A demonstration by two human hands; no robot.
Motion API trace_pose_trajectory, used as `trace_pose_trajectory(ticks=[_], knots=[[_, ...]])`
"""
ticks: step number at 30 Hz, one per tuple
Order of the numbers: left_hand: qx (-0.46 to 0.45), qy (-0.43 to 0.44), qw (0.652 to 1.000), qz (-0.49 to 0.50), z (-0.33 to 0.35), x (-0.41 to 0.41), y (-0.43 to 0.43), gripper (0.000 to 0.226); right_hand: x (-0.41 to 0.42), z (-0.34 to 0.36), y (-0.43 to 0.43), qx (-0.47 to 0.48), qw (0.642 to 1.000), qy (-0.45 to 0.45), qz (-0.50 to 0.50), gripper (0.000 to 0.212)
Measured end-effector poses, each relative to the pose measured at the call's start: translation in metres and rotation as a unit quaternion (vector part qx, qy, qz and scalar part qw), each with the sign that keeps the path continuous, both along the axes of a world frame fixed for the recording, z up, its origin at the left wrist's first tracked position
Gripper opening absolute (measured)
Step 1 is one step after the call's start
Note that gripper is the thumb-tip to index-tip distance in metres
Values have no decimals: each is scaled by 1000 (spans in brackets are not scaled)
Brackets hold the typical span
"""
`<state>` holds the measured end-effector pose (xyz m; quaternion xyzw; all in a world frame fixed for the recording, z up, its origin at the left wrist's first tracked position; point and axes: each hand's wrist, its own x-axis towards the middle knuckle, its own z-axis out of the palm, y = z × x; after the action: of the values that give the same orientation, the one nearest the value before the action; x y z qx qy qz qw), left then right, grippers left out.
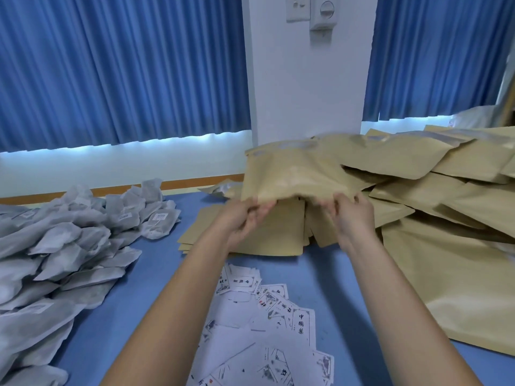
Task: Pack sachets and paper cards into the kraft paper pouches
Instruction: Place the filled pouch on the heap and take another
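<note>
Held pouch (292, 174) is blurred; sachet pile (55, 260) runs off left edge

Chinese characters "中國" legible on paper cards (302, 324); sachet labels (157, 216) too blurred to read.

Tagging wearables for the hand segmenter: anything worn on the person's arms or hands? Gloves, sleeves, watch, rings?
Nothing worn that shows. The left hand and right hand are bare, with no gloves. The left forearm and right forearm are bare down to the frame's bottom edge: no sleeve, cuff, watch or wristband in view. The fingers are slightly blurred, so a thin ring can't be ruled out.
</note>
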<state>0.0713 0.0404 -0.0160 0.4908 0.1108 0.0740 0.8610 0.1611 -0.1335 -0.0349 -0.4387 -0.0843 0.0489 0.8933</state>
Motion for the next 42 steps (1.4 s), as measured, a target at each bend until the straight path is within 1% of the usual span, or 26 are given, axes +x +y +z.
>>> trace_pose_trajectory(ticks=[2,3,4,5,6,7,8,9,10,11,12,14,16,17,18,20,21,23,24,26,29,30,32,39,41,42], knots=[[-78,-86,993,-6,19,33,-2,26,28,16,7,132,990,23,45,61],[-41,-97,994,2,23,47,-1,22,37,21,10,161,985,43,53,63],[49,-80,995,23,22,58,-1,21,42,21,11,161,983,58,60,62],[179,-48,982,41,15,64,-2,24,42,17,12,141,985,65,68,58],[327,-14,944,41,4,67,0,31,40,7,12,105,990,59,76,54],[476,19,879,14,-12,66,2,39,36,-5,12,62,993,46,85,48],[610,58,789,-46,-31,65,4,50,32,-18,12,22,995,37,91,41],[713,105,684,-116,-50,61,6,64,26,-30,12,-9,995,37,94,34],[781,142,586,-165,-67,56,7,76,21,-42,13,-39,994,43,92,29],[820,165,517,-182,-80,51,6,81,17,-51,15,-67,993,51,88,26],[842,169,483,-169,-90,47,5,77,12,-60,17,-93,990,59,83,24],[870,150,457,-104,-97,42,5,52,4,-75,20,-137,986,76,64,21],[876,133,463,-40,-95,33,6,34,-3,-84,22,-179,980,83,39,18],[866,119,485,6,-95,25,9,37,-6,-86,23,-193,977,83,33,18],[847,95,520,64,-95,15,12,41,-9,-86,24,-204,975,83,35,19],[774,-19,610,169,-93,-13,18,42,-16,-83,25,-197,974,87,75,29],[748,-86,634,176,-92,-27,23,43,-20,-80,24,-168,974,91,121,33],[730,-161,650,136,-97,-52,33,53,-31,-75,22,-78,967,108,216,31],[728,-153,657,121,-99,-62,37,58,-37,-75,22,-49,963,110,240,26],[708,-98,687,131,-108,-80,41,60,-52,-78,27,-84,961,103,242,18],[659,-82,735,134,-111,-88,21,31,-71,-89,40,-151,951,101,248,15],[653,-85,746,102,-111,-90,12,25,-76,-91,45,-145,947,102,266,15],[644,-94,757,60,-113,-88,-1,35,-83,-92,48,-146,944,89,284,18],[592,-98,796,81,-109,-90,4,18,-85,-95,42,-116,929,7,353,17],[607,-91,784,92,-109,-91,5,18,-86,-95,43,-114,923,-9,368,25],[631,-90,764,101,-110,-91,3,21,-86,-94,43,-113,921,-13,372,29]])
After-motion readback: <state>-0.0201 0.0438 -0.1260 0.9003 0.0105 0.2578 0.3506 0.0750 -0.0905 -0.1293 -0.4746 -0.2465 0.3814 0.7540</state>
